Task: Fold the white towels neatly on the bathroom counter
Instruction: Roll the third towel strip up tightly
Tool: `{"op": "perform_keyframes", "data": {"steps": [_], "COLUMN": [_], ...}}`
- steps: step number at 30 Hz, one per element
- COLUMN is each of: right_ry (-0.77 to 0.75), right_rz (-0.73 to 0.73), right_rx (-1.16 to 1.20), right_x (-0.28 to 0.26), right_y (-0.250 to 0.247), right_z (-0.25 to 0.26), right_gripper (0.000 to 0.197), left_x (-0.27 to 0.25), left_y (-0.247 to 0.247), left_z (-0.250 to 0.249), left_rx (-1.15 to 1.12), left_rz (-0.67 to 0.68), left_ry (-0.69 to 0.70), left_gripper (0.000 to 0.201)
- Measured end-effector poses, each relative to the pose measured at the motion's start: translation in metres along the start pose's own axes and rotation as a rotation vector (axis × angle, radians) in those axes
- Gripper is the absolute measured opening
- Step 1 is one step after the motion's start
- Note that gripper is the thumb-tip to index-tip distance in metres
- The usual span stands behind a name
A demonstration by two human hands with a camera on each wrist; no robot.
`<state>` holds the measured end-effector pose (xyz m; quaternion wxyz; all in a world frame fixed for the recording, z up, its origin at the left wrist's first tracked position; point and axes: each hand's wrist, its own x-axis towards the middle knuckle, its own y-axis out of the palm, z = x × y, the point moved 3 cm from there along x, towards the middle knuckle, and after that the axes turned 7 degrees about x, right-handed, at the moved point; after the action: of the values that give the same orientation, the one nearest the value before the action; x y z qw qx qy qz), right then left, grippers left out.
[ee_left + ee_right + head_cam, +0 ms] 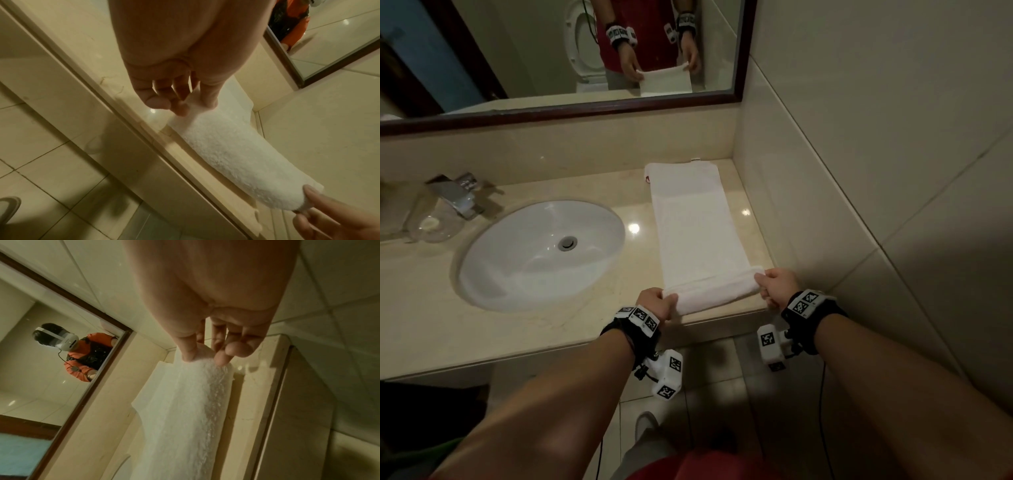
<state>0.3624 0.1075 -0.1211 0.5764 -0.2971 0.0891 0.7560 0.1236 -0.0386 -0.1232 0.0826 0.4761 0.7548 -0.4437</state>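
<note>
A long white towel (691, 219) lies as a narrow strip on the beige counter (517, 329), running from the back wall to the front edge, right of the sink. Its near end is turned over into a thick fold. My left hand (658, 301) pinches the fold's left corner, and my right hand (774, 284) pinches its right corner. In the left wrist view my left hand (180, 105) grips the towel (232, 155) between thumb and fingers. The right wrist view shows my right hand (205, 356) pinching the towel (189, 415) the same way.
An oval white sink (537, 253) sits left of the towel, with a chrome faucet (460, 193) and a clear soap dish (431, 226) behind it. A mirror (558, 51) hangs above the backsplash. A tiled wall (876, 154) bounds the counter on the right.
</note>
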Motion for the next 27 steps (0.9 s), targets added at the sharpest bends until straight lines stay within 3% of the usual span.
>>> {"op": "perform_keyframes", "data": {"steps": [8,14,20,27], "right_ry": [0.062,0.022,-0.032,-0.070], "right_rz": [-0.084,-0.106,-0.093,-0.076], "right_rx": [-0.182,-0.327,-0.438,-0.568], "right_x": [0.025,0.037,0.035,0.029], "right_y": [0.008,0.011,0.009,0.012], "right_z": [0.002,-0.009,-0.014,-0.020], "right_gripper": [0.022,0.026,0.011,0.016], "left_x": [0.026,0.037,0.034,0.027], "left_y": [0.003,0.012,0.016,0.019], "left_z": [0.001,0.007,0.007,0.009], "left_rx": [0.117,0.122,0.134,0.057], "left_rz": [-0.030,0.008,0.025,0.001], "left_ry": [-0.017,-0.063,-0.116,-0.191], "left_gripper": [0.041,0.036,0.026,0.020]}}
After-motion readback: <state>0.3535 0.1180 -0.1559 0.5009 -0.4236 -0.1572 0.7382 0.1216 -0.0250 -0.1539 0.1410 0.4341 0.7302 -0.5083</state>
